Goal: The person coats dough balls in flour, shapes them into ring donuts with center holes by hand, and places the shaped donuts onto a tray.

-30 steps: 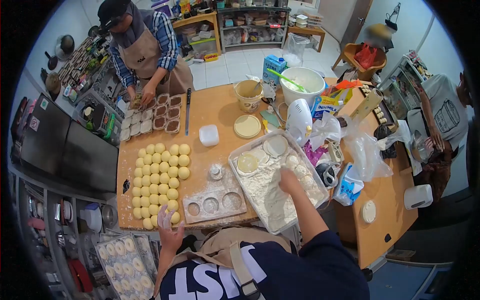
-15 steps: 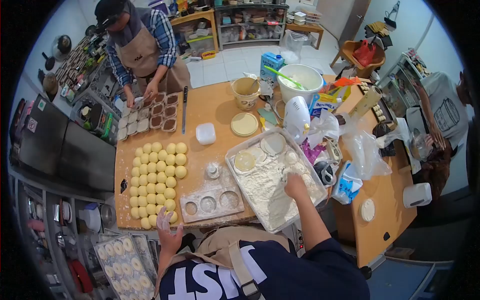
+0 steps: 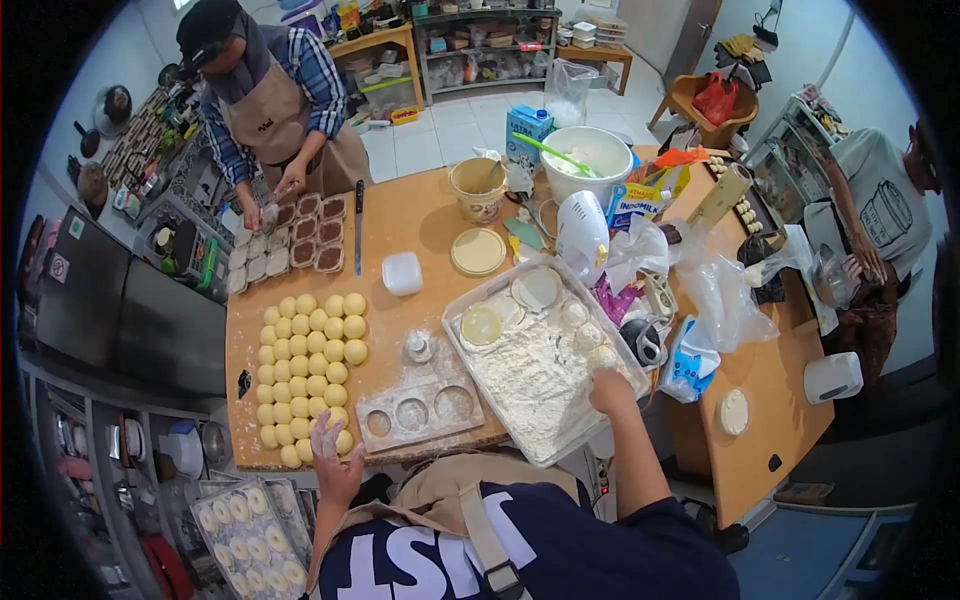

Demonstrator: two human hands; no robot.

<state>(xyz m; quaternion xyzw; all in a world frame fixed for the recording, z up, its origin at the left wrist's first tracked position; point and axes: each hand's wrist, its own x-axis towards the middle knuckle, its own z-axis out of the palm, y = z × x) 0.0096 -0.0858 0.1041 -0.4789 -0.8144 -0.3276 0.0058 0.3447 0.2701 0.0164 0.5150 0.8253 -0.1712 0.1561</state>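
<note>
A wooden chair [image 3: 685, 92] held a red plastic bag [image 3: 715, 100]. Left of the chair stood a low table [image 3: 610, 53] with white containers [image 3: 584, 36], and farther left a metal shelf unit [image 3: 486, 47]. Above the chair, a dark item [image 3: 766, 32] hung on the wall; right of the chair was an open rack [image 3: 797, 148].

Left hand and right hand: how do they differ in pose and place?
The left hand is open with its fingers spread, while the right hand shows mostly its back, its fingertips hard to make out. The left hand is at the near edge of the yellow dough balls; the right hand is over the floury tray, by its right side. Both are bare.
</note>
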